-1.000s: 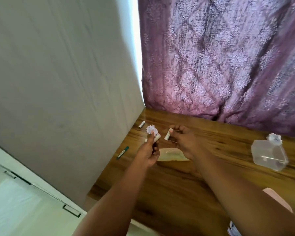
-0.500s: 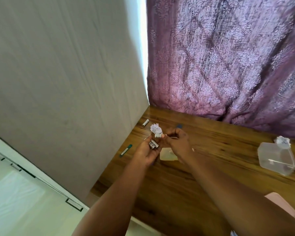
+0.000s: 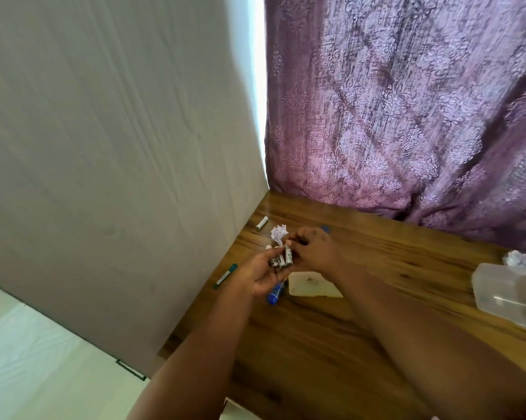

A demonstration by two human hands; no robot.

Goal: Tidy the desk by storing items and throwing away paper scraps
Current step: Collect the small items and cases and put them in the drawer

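Wooden counter (image 3: 377,286) carries the clutter near its far left corner. The left hand (image 3: 261,271) lies palm up, fingers curled round several small batteries (image 3: 281,259). The right hand (image 3: 313,248) pinches one more battery (image 3: 289,253) over that palm. A crumpled paper scrap (image 3: 278,233) lies just beyond the hands, a loose battery (image 3: 261,222) nearer the corner. A clear plastic container (image 3: 510,294) sits toward the right edge.

Purple damask-patterned curtain (image 3: 407,110) behind brown streaked-grain wooden desk (image 3: 362,344), white crumpled paper ball (image 3: 278,233) on it, blue-capped marker (image 3: 275,294), green-capped white pen (image 3: 224,276), translucent whitish plastic box (image 3: 512,294), cream card (image 3: 311,287)
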